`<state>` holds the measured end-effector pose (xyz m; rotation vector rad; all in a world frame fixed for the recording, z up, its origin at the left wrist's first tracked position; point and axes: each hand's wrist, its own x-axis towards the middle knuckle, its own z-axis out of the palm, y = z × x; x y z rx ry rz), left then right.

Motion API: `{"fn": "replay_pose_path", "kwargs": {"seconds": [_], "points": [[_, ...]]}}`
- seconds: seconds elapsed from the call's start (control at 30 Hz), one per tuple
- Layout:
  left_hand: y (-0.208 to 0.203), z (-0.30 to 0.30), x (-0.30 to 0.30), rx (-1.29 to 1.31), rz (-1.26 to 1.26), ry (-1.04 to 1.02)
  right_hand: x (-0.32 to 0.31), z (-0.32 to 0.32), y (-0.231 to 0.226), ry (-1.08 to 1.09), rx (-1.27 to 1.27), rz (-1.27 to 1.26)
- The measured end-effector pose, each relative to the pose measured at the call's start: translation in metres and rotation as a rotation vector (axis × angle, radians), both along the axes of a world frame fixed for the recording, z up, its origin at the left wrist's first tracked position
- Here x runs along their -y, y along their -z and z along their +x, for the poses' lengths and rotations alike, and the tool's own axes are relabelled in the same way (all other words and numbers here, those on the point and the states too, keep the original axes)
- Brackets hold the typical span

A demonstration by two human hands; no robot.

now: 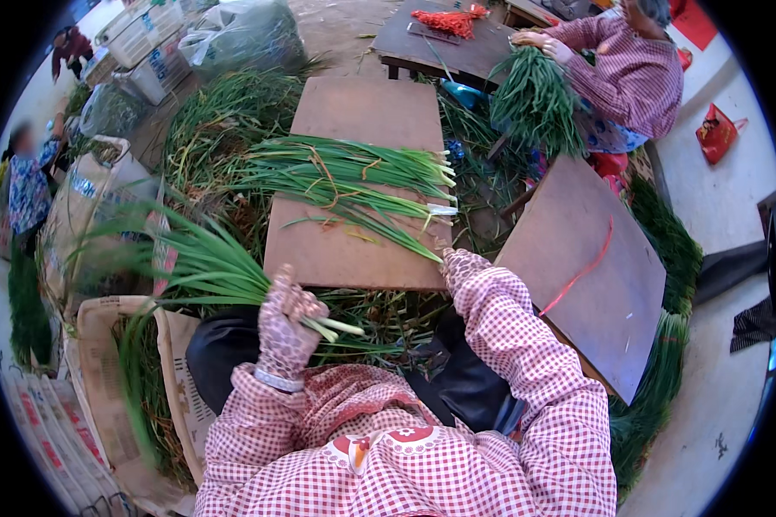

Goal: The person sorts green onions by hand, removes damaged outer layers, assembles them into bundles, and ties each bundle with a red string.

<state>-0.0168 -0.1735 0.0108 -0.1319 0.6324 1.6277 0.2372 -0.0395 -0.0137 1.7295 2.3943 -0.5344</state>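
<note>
My left hand, in a patterned glove, is closed round a bunch of long green stalks with white ends, like green garlic. The leaves fan out to the left and blur at the tips; the white ends poke out to the right of my fist. At the front right edge of the brown board, my gloved right hand has its fingertips at the white end of a loose green stalk. Several more stalks lie across the board beyond it, white ends to the right, with dry brown leaf strips among them.
A second brown board with a red strip stands at the right. Heaped greens lie left of the board. An open sack stands by my left arm. Across from me at the right, a co-worker holds a green bunch.
</note>
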Motion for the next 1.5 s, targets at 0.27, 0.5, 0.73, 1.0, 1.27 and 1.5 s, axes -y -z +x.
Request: {"fn": "replay_pose_path", "kwargs": {"seconds": [0.27, 0.5, 0.73, 1.0, 1.27, 1.5], "points": [[0.034, 0.043, 0.037, 0.113, -0.141, 0.085, 0.032, 0.0, -0.009, 0.924, -1.167, -0.833], [0.045, 0.063, 0.053, -0.061, -0.211, 0.279, 0.102, -0.037, -0.002, 0.551, -1.093, -1.261], [0.019, 0.046, 0.047, -0.332, -0.142, 0.281, 0.122, -0.056, 0.011, 0.316, -1.007, -1.178], [-0.035, -0.054, 0.014, -0.527, 0.065, -0.449, 0.071, -0.047, 0.016, -0.383, -0.381, -0.649], [-0.04, -0.061, 0.014, -0.633, 0.013, -0.534, -0.031, -0.033, 0.021, -0.19, -0.207, 0.102], [-0.012, 0.01, -0.006, -0.265, -0.133, -0.123, -0.071, -0.03, 0.018, 0.028, -0.045, -0.103]]}}
